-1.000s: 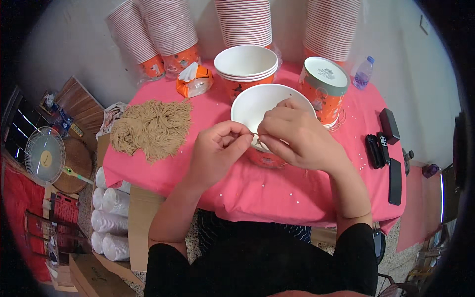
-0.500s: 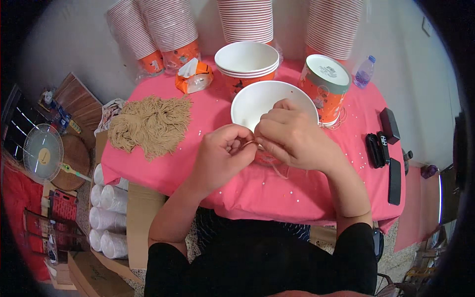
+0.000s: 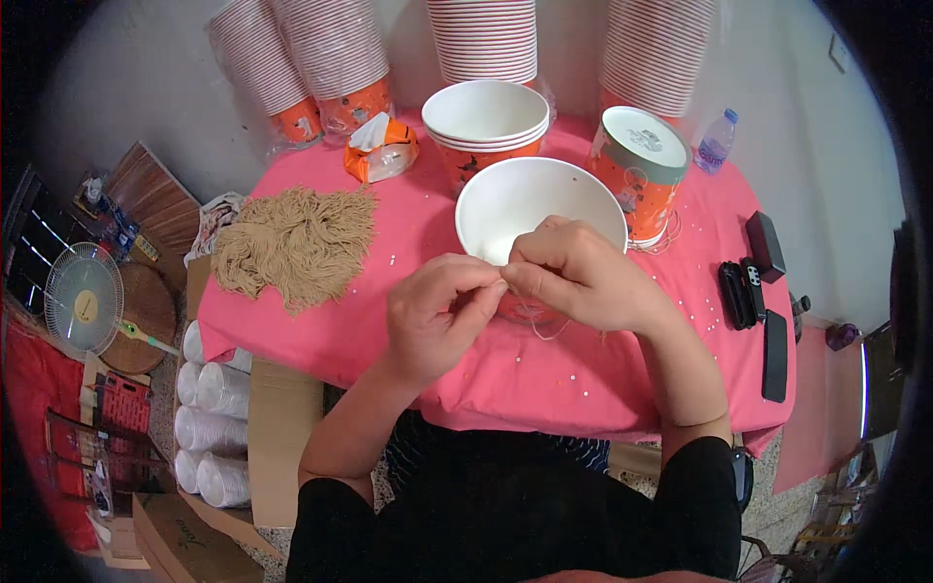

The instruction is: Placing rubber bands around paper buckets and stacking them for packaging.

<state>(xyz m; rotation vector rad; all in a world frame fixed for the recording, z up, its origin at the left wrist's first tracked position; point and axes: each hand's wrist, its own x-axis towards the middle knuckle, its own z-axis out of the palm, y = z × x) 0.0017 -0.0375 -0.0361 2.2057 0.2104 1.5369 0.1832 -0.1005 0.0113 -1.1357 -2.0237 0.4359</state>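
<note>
Over the near side of a paper bucket [image 3: 530,185], white inside, my two hands meet fingertip to fingertip. My left hand [image 3: 428,309] pinches a thin pale string [image 3: 544,336] between thumb and forefinger. Closed on the same string, my right hand [image 3: 588,277] touches the left one from the other side. A loose loop of the string hangs below my fingers, in front of the bucket's orange outer wall. The string's exact course between the fingertips is too fine to make out.
Tan yarn [image 3: 296,243] lies heaped on the pink tablecloth [image 3: 505,389] at left. Behind stand nested buckets [image 3: 486,112], an orange tissue pack [image 3: 384,155] and tall bucket stacks [image 3: 481,39]. An upside-down bucket [image 3: 641,175] and a bottle [image 3: 716,144] stand at right, near black items [image 3: 775,355].
My fingertips have come closer together, and the right hand's fingers have curled in and lowered slightly. The hanging string loop has shifted a little.
</note>
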